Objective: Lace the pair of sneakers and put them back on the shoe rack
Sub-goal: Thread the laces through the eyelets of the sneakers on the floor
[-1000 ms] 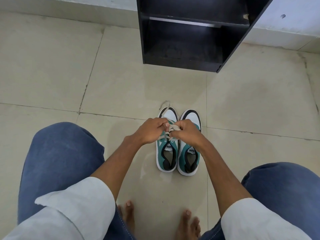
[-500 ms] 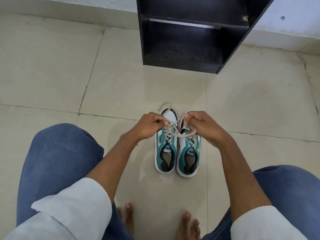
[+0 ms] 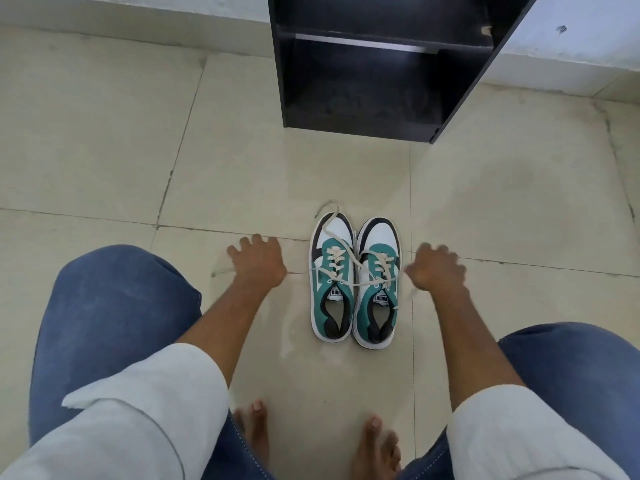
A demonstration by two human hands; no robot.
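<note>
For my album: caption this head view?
Both hands pull laces outward over teal sneakers.

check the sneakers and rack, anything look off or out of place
Yes. One lace runs from the left hand across both sneakers to the right hand, which looks odd. A loose lace end trails over the left sneaker toe onto the floor. The shoe rack has a chipped edge.

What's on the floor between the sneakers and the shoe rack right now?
In the head view, only bare tile floor lies between the sneakers and the shoe rack, apart from a loose lace end curling past the left toe.
</note>
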